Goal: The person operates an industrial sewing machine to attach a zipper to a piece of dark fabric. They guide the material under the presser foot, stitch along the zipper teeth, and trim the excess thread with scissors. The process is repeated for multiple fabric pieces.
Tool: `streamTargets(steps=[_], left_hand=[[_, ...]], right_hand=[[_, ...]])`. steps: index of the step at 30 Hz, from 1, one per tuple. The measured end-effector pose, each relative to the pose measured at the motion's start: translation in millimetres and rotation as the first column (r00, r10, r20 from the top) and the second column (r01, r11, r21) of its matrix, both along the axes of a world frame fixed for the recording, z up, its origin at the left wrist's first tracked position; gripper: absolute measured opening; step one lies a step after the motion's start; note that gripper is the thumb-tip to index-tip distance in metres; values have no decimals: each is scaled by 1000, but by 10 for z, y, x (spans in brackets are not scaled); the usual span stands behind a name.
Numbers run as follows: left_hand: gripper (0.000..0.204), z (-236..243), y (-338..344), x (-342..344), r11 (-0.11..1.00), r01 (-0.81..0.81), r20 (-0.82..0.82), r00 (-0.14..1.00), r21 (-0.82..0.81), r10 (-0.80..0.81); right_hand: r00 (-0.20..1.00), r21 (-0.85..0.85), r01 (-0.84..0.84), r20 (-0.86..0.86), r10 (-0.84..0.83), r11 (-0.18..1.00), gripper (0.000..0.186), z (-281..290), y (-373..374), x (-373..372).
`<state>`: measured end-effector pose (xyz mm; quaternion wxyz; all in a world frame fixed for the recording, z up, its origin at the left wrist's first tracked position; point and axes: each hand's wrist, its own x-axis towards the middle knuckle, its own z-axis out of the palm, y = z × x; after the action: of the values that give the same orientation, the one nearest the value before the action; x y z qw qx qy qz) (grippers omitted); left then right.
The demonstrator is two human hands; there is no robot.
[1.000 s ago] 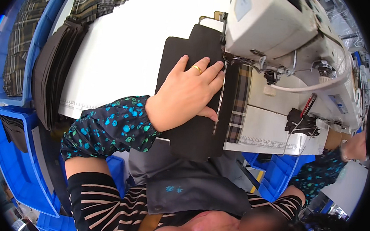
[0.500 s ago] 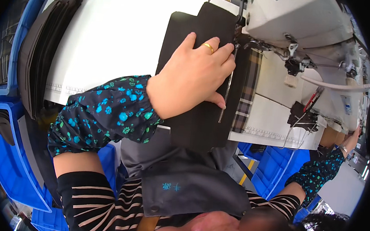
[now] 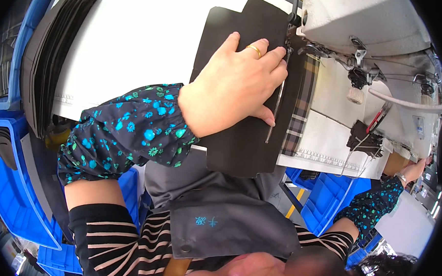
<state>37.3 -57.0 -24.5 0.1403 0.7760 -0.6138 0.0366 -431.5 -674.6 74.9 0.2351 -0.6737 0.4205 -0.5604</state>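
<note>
A dark brown-black fabric panel point(image 3: 230, 156) with a stepped far edge lies on the white sewing table, its near end overhanging the edge. A metal-toothed zipper point(image 3: 278, 105) runs along its right side. My left hand point(image 3: 240, 85) lies flat on the panel, fingers stretched toward the zipper and thumb at its teeth. Beside the zipper, a plaid fabric strip point(image 3: 299, 120) shows from under the dark fabric. At the far right, my right hand point(image 3: 414, 171) is by the right end of the sewing machine point(image 3: 362, 25); its fingers are too small and partly hidden to read.
A stack of dark fabric pieces point(image 3: 52, 59) stands at the table's left edge. Blue bins point(image 3: 18, 185) flank it, with another blue bin point(image 3: 324, 196) below the table at right. A red-handled tool point(image 3: 378, 118) rests in a dark bundle near the machine.
The view has shifted slightly. My right hand and sleeve have come a little inward to the left. My left hand stays flat on the panel beside the zipper.
</note>
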Motion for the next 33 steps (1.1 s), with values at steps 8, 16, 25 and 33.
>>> streamTargets(steps=[8,16,25,33], left_hand=[[87,14,7,1,1000,-6,-3,1000,8,6],[89,16,16,-1,1000,0,-3,1000,3,0],[89,16,17,30,1000,19,-42,999,-4,-19],[88,37,24,26,1000,18,-32,999,14,-18]], right_hand=[[999,-37,30,-19,-31,999,47,-89,106,143],[995,-22,86,-53,-87,996,48,-69,78,53],[995,23,102,-7,-102,995,53,-152,157,143],[996,76,44,74,-49,996,52,-153,78,69]])
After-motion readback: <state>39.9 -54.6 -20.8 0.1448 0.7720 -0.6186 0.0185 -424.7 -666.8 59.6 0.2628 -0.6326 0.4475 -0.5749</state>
